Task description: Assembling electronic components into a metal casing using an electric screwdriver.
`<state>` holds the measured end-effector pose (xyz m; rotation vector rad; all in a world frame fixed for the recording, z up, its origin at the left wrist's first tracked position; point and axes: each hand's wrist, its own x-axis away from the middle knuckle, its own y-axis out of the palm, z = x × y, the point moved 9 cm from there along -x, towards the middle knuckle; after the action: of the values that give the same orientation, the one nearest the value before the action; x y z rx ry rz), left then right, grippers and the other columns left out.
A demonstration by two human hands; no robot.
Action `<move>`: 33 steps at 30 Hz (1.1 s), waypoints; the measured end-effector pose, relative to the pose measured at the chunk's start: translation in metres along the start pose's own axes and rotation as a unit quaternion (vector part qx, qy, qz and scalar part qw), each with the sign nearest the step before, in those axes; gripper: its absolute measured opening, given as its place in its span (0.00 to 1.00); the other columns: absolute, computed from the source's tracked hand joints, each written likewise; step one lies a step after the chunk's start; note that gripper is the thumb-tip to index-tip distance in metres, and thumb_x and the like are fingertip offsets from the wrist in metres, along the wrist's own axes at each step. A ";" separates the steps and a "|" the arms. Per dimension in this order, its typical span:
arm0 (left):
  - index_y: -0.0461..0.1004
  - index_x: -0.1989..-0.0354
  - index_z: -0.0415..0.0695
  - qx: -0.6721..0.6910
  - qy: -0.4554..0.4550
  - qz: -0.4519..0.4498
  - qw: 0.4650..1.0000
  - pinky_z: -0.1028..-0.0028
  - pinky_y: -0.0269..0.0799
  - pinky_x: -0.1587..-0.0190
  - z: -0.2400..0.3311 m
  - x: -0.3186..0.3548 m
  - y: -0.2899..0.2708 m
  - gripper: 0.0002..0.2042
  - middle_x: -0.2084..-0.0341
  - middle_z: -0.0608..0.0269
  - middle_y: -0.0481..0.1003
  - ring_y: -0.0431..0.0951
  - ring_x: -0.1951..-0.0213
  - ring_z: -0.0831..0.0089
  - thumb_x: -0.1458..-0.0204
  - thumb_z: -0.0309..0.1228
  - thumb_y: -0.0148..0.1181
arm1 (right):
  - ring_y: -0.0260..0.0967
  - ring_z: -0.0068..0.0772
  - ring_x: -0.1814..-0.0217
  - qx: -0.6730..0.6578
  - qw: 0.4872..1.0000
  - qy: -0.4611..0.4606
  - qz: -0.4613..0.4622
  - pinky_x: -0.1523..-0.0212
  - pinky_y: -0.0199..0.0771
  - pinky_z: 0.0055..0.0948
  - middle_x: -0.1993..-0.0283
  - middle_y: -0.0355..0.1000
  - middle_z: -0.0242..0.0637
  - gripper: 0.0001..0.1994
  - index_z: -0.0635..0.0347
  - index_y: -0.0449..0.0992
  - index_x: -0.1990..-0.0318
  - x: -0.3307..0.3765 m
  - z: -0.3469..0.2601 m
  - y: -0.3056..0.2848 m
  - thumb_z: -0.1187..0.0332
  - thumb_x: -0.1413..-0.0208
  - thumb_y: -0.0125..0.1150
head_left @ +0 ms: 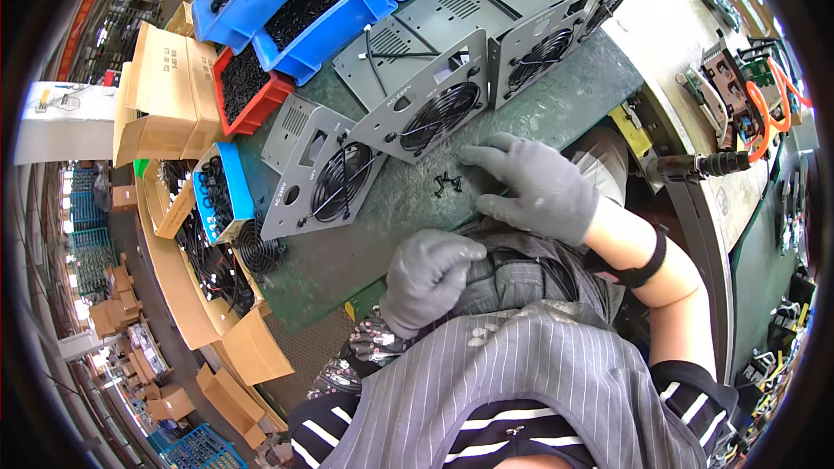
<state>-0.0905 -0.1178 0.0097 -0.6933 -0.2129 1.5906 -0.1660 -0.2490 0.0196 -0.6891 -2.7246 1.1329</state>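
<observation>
My right hand (532, 191), in a grey glove, hovers at or rests on the green bench top with fingers apart, just right of a small pile of black screws (448, 182). Nearer my lap, my left hand (429, 278), gloved too, is closed with its fingers curled; whatever it may hold is hidden. Beyond the screws, several grey metal panels stand in a slanting row. The nearest panel (295, 200) carries a black fan (344, 181), and the middle panel (369, 128) has another fan (434, 119). Cable ties cross the nearest fan.
Blue bins (382, 9) and a red bin (276, 94) of small black parts stand at the back left. A blue box (243, 200) and cardboard boxes (187, 78) line the left side. At right, a power screwdriver (695, 165) with an orange hose (757, 126) lies by a pale table.
</observation>
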 end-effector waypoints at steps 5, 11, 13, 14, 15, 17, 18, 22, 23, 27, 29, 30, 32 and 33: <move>0.80 0.57 0.36 0.411 -0.249 -0.107 0.871 0.76 0.75 0.56 -0.043 0.031 0.033 0.10 0.61 0.60 0.80 0.79 0.62 0.76 0.44 0.22 0.53 | 0.72 0.55 0.51 0.044 0.997 -0.061 0.006 0.51 0.75 0.47 0.56 0.70 0.51 0.20 0.62 0.72 0.50 -0.023 -0.002 0.033 0.58 0.45 0.61; 0.68 0.40 0.39 0.376 -0.396 -0.099 0.832 0.68 0.73 0.52 -0.135 0.071 0.101 0.18 0.51 0.56 0.75 0.76 0.58 0.68 0.34 0.33 0.45 | 0.73 0.55 0.56 0.078 0.993 -0.062 -0.063 0.54 0.75 0.49 0.55 0.70 0.51 0.13 0.59 0.75 0.60 -0.034 -0.013 0.051 0.59 0.43 0.57; 0.68 0.40 0.41 0.143 -0.145 -0.124 0.971 0.65 0.70 0.45 -0.124 0.057 0.103 0.19 0.45 0.53 0.72 0.74 0.49 0.64 0.35 0.36 0.48 | 0.74 0.54 0.56 0.059 0.987 -0.090 -0.116 0.54 0.76 0.49 0.56 0.71 0.51 0.11 0.60 0.76 0.61 -0.024 -0.020 0.059 0.61 0.42 0.56; 0.68 0.39 0.42 0.156 -0.146 -0.142 0.967 0.64 0.67 0.41 -0.129 0.062 0.110 0.20 0.42 0.52 0.70 0.71 0.44 0.63 0.36 0.37 0.50 | 0.74 0.54 0.56 0.063 0.982 -0.102 -0.146 0.54 0.76 0.48 0.56 0.71 0.51 0.11 0.60 0.76 0.61 -0.016 -0.024 0.065 0.61 0.42 0.56; 0.68 0.39 0.43 0.124 -0.173 -0.182 0.960 0.63 0.65 0.37 -0.137 0.068 0.117 0.20 0.39 0.51 0.68 0.69 0.39 0.62 0.37 0.38 0.51 | 0.74 0.54 0.56 0.071 0.976 -0.105 -0.178 0.54 0.77 0.48 0.56 0.71 0.51 0.11 0.60 0.77 0.61 -0.007 -0.027 0.071 0.61 0.41 0.55; 0.69 0.40 0.46 0.094 -0.172 -0.224 0.955 0.65 0.62 0.34 -0.132 0.072 0.118 0.20 0.36 0.52 0.66 0.66 0.35 0.65 0.38 0.38 0.53 | 0.75 0.54 0.55 0.048 0.963 -0.107 -0.241 0.54 0.77 0.48 0.56 0.72 0.51 0.13 0.59 0.77 0.61 0.013 -0.034 0.083 0.59 0.40 0.54; 0.71 0.41 0.46 0.097 -0.117 -0.219 0.964 0.65 0.62 0.35 -0.114 0.069 0.108 0.18 0.39 0.53 0.69 0.68 0.38 0.65 0.38 0.38 0.54 | 0.75 0.55 0.55 0.032 0.962 -0.118 -0.245 0.54 0.77 0.48 0.56 0.72 0.50 0.14 0.59 0.78 0.61 0.020 -0.038 0.083 0.58 0.39 0.54; 0.75 0.47 0.41 0.382 -0.294 -0.243 0.842 0.68 0.64 0.38 -0.069 0.057 0.082 0.17 0.48 0.58 0.75 0.73 0.45 0.68 0.36 0.39 0.54 | 0.75 0.53 0.56 -0.111 0.966 -0.155 -0.171 0.55 0.77 0.46 0.58 0.74 0.49 0.15 0.56 0.80 0.57 0.026 -0.043 0.056 0.56 0.39 0.57; 0.75 0.48 0.40 0.450 -0.395 -0.260 0.757 0.69 0.65 0.39 -0.054 0.061 0.078 0.17 0.51 0.60 0.75 0.73 0.47 0.69 0.35 0.40 0.53 | 0.76 0.52 0.57 -0.148 0.966 -0.169 -0.127 0.56 0.77 0.45 0.61 0.75 0.48 0.14 0.56 0.80 0.57 0.023 -0.039 0.041 0.56 0.40 0.59; 0.74 0.51 0.39 0.338 -0.313 -0.493 0.738 0.76 0.69 0.48 0.042 0.031 -0.022 0.18 0.59 0.68 0.77 0.74 0.55 0.77 0.29 0.41 0.43 | 0.76 0.50 0.59 -0.092 0.990 -0.103 0.023 0.58 0.77 0.42 0.62 0.77 0.45 0.11 0.57 0.82 0.61 0.006 0.006 -0.008 0.60 0.42 0.63; 0.77 0.53 0.39 0.254 -0.245 -0.407 0.843 0.75 0.71 0.49 0.071 -0.013 -0.106 0.13 0.58 0.64 0.79 0.77 0.54 0.73 0.31 0.34 0.48 | 0.76 0.50 0.59 -0.146 0.988 -0.042 0.029 0.58 0.76 0.41 0.62 0.78 0.45 0.10 0.58 0.82 0.61 -0.001 0.029 -0.013 0.62 0.43 0.63; 0.78 0.57 0.40 0.178 -0.236 -0.328 0.897 0.73 0.71 0.50 0.072 -0.038 -0.140 0.18 0.62 0.64 0.78 0.76 0.56 0.75 0.31 0.44 0.50 | 0.76 0.50 0.60 -0.160 0.984 -0.063 0.039 0.59 0.76 0.41 0.63 0.78 0.44 0.10 0.58 0.82 0.62 -0.001 0.029 -0.015 0.62 0.43 0.63; 0.78 0.60 0.39 0.052 -0.114 -0.123 0.984 0.77 0.68 0.65 0.072 -0.100 -0.198 0.13 0.70 0.67 0.77 0.73 0.68 0.79 0.36 0.36 0.51 | 0.76 0.50 0.60 -0.138 0.987 -0.067 0.043 0.59 0.77 0.41 0.64 0.77 0.44 0.10 0.58 0.82 0.61 0.001 0.031 -0.012 0.62 0.43 0.63; 0.77 0.60 0.41 0.046 -0.108 -0.071 0.991 0.80 0.63 0.69 0.053 -0.134 -0.211 0.12 0.76 0.72 0.71 0.66 0.74 0.82 0.34 0.36 0.50 | 0.76 0.51 0.61 -0.126 0.989 -0.069 0.047 0.59 0.77 0.41 0.64 0.77 0.44 0.10 0.58 0.82 0.61 0.002 0.031 -0.010 0.62 0.43 0.63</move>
<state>0.0565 -0.1979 0.2022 -0.4255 -0.3385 1.5265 -0.1797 -0.2737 0.0042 -0.8046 -3.0169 0.8931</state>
